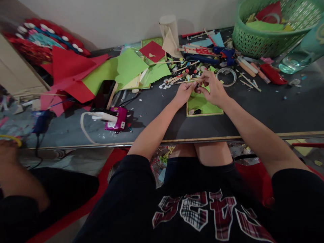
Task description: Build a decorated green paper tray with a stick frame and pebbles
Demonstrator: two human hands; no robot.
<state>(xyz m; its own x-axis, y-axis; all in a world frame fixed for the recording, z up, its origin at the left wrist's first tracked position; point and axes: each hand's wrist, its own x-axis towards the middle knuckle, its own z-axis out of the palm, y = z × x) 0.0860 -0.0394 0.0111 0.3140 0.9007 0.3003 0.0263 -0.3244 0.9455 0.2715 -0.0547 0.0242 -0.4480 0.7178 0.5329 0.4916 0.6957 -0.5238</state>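
Observation:
My left hand (pixel 186 93) and my right hand (pixel 214 89) meet over a green square panel with a pale thin border (pixel 206 105). Pinched between the fingertips of both is a small dark pebble (pixel 197 85), its shape partly covered by the fingers. On the panel's near left corner lie a black pebble (pixel 197 111) and a pale pebble (pixel 191 112). Just beyond my hands, a heap of small coloured pebbles and scraps (pixel 188 71) spreads over the dark table, with thin wooden sticks among it.
A clear tape roll (pixel 226 77) lies right of my hands. Further right stand a green basket (pixel 255 42) and a water container (pixel 288 60). A blue glue gun (pixel 225 54) rests behind. Leftward are coloured paper, a phone (pixel 104 93), a purple power socket (pixel 116 118) and another person's hand (pixel 8 152).

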